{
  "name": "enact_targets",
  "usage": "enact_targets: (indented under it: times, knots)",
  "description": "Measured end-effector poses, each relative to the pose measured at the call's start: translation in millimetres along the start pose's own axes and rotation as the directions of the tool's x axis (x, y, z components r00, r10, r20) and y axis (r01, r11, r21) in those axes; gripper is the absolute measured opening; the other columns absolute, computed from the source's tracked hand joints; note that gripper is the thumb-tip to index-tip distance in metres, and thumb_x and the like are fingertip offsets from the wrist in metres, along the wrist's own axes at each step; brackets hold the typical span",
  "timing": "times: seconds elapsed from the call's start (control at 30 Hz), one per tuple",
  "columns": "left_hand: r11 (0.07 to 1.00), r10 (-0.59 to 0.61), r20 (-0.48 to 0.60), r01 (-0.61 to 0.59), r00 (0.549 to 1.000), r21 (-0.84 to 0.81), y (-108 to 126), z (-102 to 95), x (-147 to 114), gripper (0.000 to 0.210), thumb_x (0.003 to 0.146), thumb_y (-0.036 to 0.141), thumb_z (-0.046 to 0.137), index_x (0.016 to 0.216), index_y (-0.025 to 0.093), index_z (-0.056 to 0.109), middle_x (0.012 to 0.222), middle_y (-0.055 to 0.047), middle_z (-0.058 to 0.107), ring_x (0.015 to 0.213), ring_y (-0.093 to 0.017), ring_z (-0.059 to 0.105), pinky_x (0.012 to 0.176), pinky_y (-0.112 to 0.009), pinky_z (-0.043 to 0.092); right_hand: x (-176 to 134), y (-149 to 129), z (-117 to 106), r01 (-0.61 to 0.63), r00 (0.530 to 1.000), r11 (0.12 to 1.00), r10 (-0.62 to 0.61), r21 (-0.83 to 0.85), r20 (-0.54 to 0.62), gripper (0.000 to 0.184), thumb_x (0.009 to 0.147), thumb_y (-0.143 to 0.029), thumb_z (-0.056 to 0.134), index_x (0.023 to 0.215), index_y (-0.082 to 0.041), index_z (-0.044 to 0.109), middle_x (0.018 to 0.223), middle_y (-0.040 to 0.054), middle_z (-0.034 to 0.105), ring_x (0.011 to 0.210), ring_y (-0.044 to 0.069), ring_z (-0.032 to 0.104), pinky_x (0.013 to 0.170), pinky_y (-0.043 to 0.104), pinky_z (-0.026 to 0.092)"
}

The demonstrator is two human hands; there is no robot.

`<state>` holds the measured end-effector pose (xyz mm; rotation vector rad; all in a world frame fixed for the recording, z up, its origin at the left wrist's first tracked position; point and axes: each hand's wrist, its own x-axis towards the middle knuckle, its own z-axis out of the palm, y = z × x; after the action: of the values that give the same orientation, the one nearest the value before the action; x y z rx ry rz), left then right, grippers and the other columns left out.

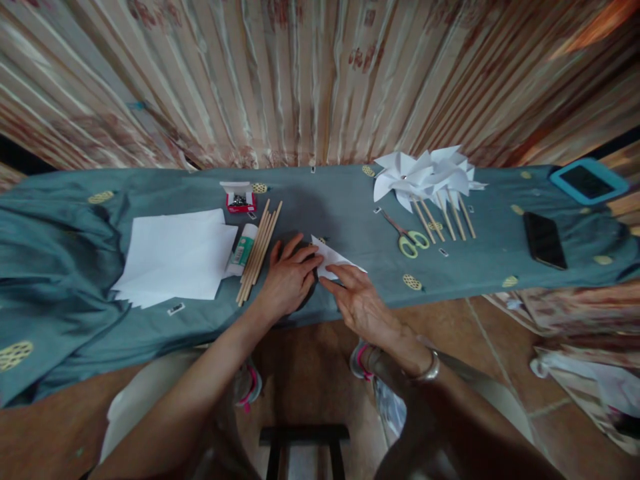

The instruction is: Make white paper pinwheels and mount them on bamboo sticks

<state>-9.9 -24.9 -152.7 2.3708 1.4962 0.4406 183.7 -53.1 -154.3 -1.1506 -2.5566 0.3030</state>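
Observation:
A white sheet of paper folded to a triangle [334,256] lies on the cloth-covered table in front of me. My left hand [291,275] rests at its left edge, fingers spread and fingertips touching the paper. From the right, my right hand [361,297] lays its outstretched fingers on the lower part of the triangle. Part of the paper is hidden under the fingers. Close to my left hand are a bundle of thin wooden sticks [260,253] and a glue stick [245,245].
A stack of white paper [175,257] lies left, a red box of pins [241,201] behind the sticks. Rightward are green-handled scissors [407,240], several paper pinwheels [425,175] on sticks, a black phone [545,240] and a blue-framed device [589,181]. A curtain [310,87] hangs behind.

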Motion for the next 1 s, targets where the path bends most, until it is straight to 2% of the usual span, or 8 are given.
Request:
enact_targets:
  times: [0.23, 0.4, 0.63, 0.87, 1.0]
  knots:
    - [1.0, -0.004, -0.016, 0.004, 1.0, 0.026, 0.3, 1.4, -0.8, 0.034, 0.095, 0.029, 0.043, 0.122, 0.024, 0.062, 0.136, -0.005, 0.058, 0.141, -0.03, 0.03, 0.112, -0.06, 0.018, -3.6, -4.4, -1.0, 0.002, 1.0, 1.0, -0.001, -0.029, 0.008, 0.044, 0.091, -0.008, 0.038, 0.132, -0.013, 0.054, 0.136, 0.0163, 0.052, 0.127, 0.028, 0.042, 0.105, 0.05, 0.043]
    - [0.999, 0.015, -0.026, -0.014, 1.0, 0.045, 0.6, 2.7, -2.4, 0.035, 0.094, 0.036, 0.047, 0.125, 0.027, 0.06, 0.14, -0.005, 0.056, 0.141, -0.031, 0.029, 0.112, -0.06, 0.018, -6.8, -7.9, -8.4, -0.051, 0.999, 0.99, 0.052, -0.129, 0.009, 0.04, 0.093, -0.012, 0.041, 0.131, -0.011, 0.055, 0.135, 0.0166, 0.055, 0.123, 0.03, 0.046, 0.102, 0.049, 0.044]
    - [0.998, 0.027, -0.028, -0.025, 0.999, 0.055, -0.5, 3.7, -2.7, 0.037, 0.092, 0.036, 0.049, 0.127, 0.027, 0.058, 0.141, -0.006, 0.054, 0.141, -0.032, 0.029, 0.112, -0.061, 0.018, -11.7, -9.2, -4.5, -0.087, 0.996, 0.988, 0.089, -0.126, 0.01, 0.043, 0.091, -0.01, 0.043, 0.133, -0.011, 0.053, 0.135, 0.0158, 0.055, 0.123, 0.03, 0.045, 0.1, 0.049, 0.043]
    - [0.997, 0.035, -0.03, -0.033, 0.999, 0.064, -2.9, 3.8, -1.6, 0.039, 0.092, 0.039, 0.049, 0.127, 0.025, 0.059, 0.141, -0.006, 0.054, 0.141, -0.032, 0.03, 0.113, -0.061, 0.018, -11.8, -11.7, -4.5, -0.092, 0.995, 0.981, 0.097, -0.17, 0.023, 0.042, 0.093, -0.011, 0.042, 0.134, -0.01, 0.052, 0.137, 0.014, 0.055, 0.125, 0.028, 0.046, 0.106, 0.046, 0.037]
    - [0.997, 0.034, -0.026, -0.032, 0.999, 0.068, -3.6, 4.0, -1.1, 0.039, 0.091, 0.037, 0.051, 0.127, 0.025, 0.059, 0.14, -0.006, 0.055, 0.141, -0.033, 0.03, 0.112, -0.062, 0.018, -19.8, -3.4, -6.3, -0.118, 0.993, 0.979, 0.116, -0.163, -0.02, 0.04, 0.094, -0.011, 0.042, 0.132, -0.011, 0.053, 0.135, 0.0128, 0.058, 0.125, 0.024, 0.049, 0.109, 0.046, 0.034]
